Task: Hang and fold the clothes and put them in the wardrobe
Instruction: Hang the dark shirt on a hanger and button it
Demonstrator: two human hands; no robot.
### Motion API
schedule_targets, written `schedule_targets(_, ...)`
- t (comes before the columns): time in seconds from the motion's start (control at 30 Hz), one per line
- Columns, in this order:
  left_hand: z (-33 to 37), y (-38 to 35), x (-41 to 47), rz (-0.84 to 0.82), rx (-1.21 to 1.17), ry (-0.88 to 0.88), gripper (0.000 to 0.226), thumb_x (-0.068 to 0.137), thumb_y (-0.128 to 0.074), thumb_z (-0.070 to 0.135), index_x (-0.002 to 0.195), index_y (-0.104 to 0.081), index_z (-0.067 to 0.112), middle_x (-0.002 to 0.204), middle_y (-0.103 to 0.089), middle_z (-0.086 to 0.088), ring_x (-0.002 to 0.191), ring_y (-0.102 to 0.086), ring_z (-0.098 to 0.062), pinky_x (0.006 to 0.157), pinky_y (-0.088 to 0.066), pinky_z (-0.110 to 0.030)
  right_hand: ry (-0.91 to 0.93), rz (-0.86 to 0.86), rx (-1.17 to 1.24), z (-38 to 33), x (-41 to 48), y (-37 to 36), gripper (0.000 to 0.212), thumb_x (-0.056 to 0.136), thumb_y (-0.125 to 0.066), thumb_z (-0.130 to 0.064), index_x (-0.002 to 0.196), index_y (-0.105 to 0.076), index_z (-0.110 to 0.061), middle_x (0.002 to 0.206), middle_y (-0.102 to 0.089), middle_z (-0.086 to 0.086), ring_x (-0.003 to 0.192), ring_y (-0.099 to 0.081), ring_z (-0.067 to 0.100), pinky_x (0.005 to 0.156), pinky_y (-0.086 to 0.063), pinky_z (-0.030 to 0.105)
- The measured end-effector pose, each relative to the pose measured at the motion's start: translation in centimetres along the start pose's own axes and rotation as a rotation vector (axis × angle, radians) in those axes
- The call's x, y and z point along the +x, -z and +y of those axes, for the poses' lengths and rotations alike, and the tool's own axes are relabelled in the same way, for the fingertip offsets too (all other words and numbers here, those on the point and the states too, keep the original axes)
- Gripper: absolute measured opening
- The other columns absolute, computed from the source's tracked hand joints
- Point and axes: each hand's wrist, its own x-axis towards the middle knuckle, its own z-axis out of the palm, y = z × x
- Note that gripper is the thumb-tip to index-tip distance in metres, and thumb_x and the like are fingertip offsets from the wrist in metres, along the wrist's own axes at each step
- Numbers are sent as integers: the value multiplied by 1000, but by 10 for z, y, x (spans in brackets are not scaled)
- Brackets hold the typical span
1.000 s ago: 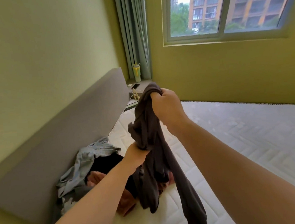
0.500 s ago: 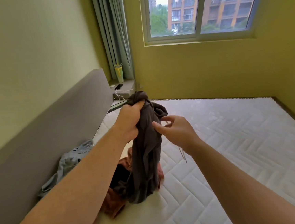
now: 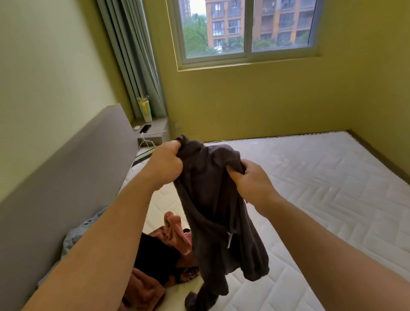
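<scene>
My left hand (image 3: 166, 165) and right hand (image 3: 249, 180) each gripped the dark grey garment (image 3: 216, 216), perhaps a hoodie, bunched and dangling over the mattress (image 3: 326, 194).

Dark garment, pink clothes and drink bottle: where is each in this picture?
Dark garment (image 3: 216, 216): head view, middle of the hanging cloth.
Pink clothes (image 3: 146, 292): head view, crumpled lower fold.
Drink bottle (image 3: 144, 109): head view, its body.

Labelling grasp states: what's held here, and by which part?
Both hands hold one dark grey garment by its bunched top edge. The left hand grips one end and the right hand the other. The rest hangs down.
</scene>
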Motion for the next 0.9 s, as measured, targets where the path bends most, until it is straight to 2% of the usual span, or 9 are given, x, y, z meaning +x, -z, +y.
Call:
schedule_targets(0.1, -15, 1, 2, 61, 213, 75, 36, 82, -41, -11, 99, -66, 9, 98, -64, -10, 95, -57, -29, 76, -47, -35, -15, 32, -74, 2, 5, 13, 20, 102, -50, -39, 94, -62, -24, 85, -66, -5, 81, -63, 13, 69, -51, 31)
schedule_targets(0.2, -27, 0, 5, 244, 175, 155, 33, 89, -46, -9, 111, -65, 7, 110, -64, -13, 98, -56, -26, 80, -45, -33, -38, 95, -118, 6, 8, 26, 21, 102, -49, -38, 97, -62, -21, 88, -66, -1, 83, -63, 17, 71, -52, 34)
schedule_targets(0.3, -31, 0, 12, 352, 44, 276, 27, 102, -42, 8, 120, -61, 2, 117, -62, -20, 103, -57, -34, 83, -49, -37, -47, 135, -146, 8, 12, 37, 20, 102, -49, -36, 95, -61, -21, 88, -66, 0, 81, -63, 17, 70, -51, 35)
schedule_targets(0.4, -28, -1, 17, 324, -269, 460, 38, 107, -35, 29, 127, -55, 3, 121, -59, -21, 105, -59, -37, 85, -58, -50, -75, 180, -145, 10, 15, 44, 23, 101, -49, -35, 103, -62, -16, 90, -65, 1, 83, -62, 19, 67, -47, 34)
schedule_targets(0.5, -22, 0, 19, 283, -540, 575, 50, 104, -35, 47, 132, -51, 10, 126, -59, -15, 111, -59, -36, 91, -55, -55, -116, 208, -117, 13, 16, 49, 25, 101, -49, -34, 106, -61, -13, 92, -65, 3, 86, -63, 21, 72, -51, 37)
schedule_targets(0.63, -19, 1, 23, 246, -450, 571, 75, 93, -32, 70, 142, -47, 15, 133, -56, -6, 120, -54, -28, 106, -43, -46, -160, 224, -93, 20, 16, 54, 21, 101, -51, -31, 105, -60, -13, 92, -65, 4, 87, -64, 22, 72, -52, 36)
schedule_targets(0.7, -16, -3, 25, 215, -533, 539, 67, 92, -39, 70, 129, -55, 17, 112, -61, 2, 103, -59, -21, 93, -47, -40, -171, 218, -90, 22, 15, 55, 15, 96, -56, -23, 107, -59, -13, 91, -64, 2, 87, -63, 20, 70, -51, 34)
schedule_targets(0.8, -7, -9, 26, 173, -699, 465, 45, 95, -49, 60, 106, -63, 19, 95, -67, 0, 88, -64, -18, 71, -50, -31, -216, 194, -72, 20, 14, 54, 45, 82, -61, -10, 125, -54, -19, 101, -65, 4, 87, -63, 18, 79, -56, 38)
schedule_targets(0.9, 1, -14, 24, 125, -682, 296, 34, 97, -55, 51, 104, -68, 21, 83, -76, 5, 77, -72, -12, 60, -54, -22, -191, 179, -63, 16, 14, 53, 57, 76, -58, -8, 132, -53, -19, 101, -66, 11, 75, -60, 18, 65, -48, 32)
